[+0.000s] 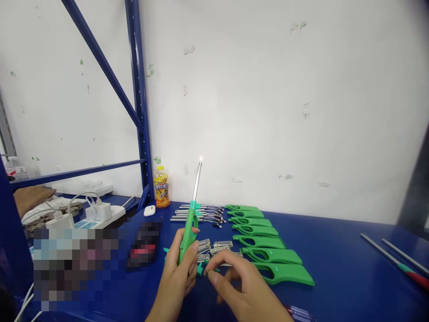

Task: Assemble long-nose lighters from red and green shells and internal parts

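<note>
My left hand (181, 264) is wrapped round the green handle of a long-nosed gas lighter (188, 228). The lighter points up and slightly right, and a small flame glows at the tip of its metal tube. Close beside it on the right, my right hand (239, 281) is loosely curled, thumb and index finger bent toward each other with nothing visible between them. Behind the hands lie clear fuel tanks (223, 244) and teal plastic pieces (200, 269), partly hidden. Several green lighter casings (275, 256) lie in a column to the right of them.
Metal lighter tubes with wires (197, 213) lie farther back on the blue table (342, 264). A drink bottle (161, 188) and a white earphone case (149, 210) stand near the rack post. Two metal-shafted tools (385, 252) lie far right; a power strip (110, 214) is left.
</note>
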{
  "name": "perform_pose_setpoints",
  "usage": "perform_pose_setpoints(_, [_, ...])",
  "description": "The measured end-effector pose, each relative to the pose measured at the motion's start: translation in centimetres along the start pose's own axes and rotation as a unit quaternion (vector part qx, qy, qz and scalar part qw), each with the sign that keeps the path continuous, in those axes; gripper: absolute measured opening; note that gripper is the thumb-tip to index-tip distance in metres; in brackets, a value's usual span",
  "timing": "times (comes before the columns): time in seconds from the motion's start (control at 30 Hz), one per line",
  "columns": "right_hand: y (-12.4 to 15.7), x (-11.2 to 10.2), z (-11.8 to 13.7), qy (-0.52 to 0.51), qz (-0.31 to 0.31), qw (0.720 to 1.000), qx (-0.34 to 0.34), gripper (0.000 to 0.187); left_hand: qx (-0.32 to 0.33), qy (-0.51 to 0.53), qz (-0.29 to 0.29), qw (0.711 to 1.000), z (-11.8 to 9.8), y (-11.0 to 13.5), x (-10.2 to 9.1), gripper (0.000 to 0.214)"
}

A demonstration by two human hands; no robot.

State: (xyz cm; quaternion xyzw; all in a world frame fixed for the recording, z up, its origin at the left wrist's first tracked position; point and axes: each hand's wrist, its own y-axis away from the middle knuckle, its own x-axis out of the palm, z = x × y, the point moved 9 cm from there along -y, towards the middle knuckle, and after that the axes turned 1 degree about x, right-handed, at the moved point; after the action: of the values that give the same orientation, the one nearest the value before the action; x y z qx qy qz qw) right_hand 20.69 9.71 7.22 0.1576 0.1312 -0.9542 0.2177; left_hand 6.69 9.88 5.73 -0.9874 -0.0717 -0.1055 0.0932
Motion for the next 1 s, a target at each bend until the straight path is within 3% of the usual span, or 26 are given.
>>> perform_pose_setpoints(0.2, [0.1,-0.3,0.3,-0.006,-0.026,1.000,-0.005,0.025,0.023,0.003,0.007,1.000,-0.3,-0.2,-0.1,0.058])
perform_pose_setpoints(0.47, [0.0,-0.4,-0.7,-0.035,-0.051,0.998,-0.002,0.036,-0.016,0.147,0.076,0.986,-0.3,0.5,0.8,0.058])
perform_pose_setpoints(0.7, [0.3,-0.7,-0.6,-0.007,-0.066,0.998,-0.002,0.037,0.009,0.134,0.077,0.988,-1.0,1.4,1.1,0.058])
perform_pose_setpoints(0.87, [0.5,-1.0,-0.2,0.047,-0.104,0.993,-0.017,0.036,0.005,0.101,0.094,0.990,-0.6,1.3,1.4,0.059])
perform_pose_setpoints(1.0, [0.7,-1.0,0.6,0.051,-0.101,0.994,-0.011,0.038,0.007,0.095,0.090,0.991,-0.4,1.3,1.4,0.059])
